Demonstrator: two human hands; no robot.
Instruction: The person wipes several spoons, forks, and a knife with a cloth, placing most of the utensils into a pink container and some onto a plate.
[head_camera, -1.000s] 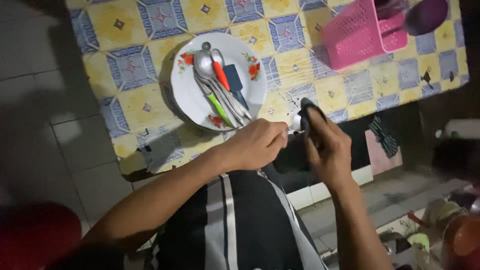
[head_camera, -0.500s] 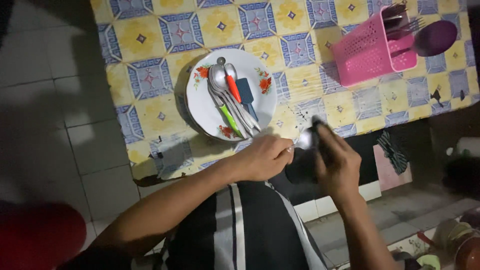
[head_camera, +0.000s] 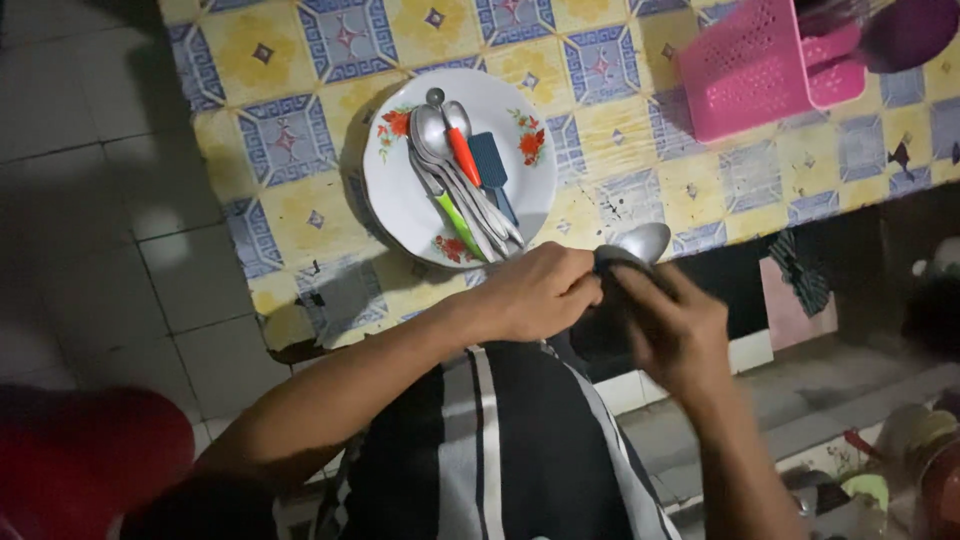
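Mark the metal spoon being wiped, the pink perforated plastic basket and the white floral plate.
Metal spoon (head_camera: 643, 241): head view, on its shiny bowl.
Pink perforated plastic basket (head_camera: 745, 70): head view, on its side wall.
White floral plate (head_camera: 392, 190): head view, on bare surface left of the cutlery.

a person's left hand (head_camera: 535, 293) grips a spoon (head_camera: 638, 243) by its handle while the right hand (head_camera: 672, 325) presses a dark cloth (head_camera: 606, 322) around it. just beyond, a floral plate (head_camera: 400, 190) holding cutlery (head_camera: 460, 180) sits on a yellow and blue patterned table (head_camera: 300, 70), with a pink basket (head_camera: 755, 70) well apart.
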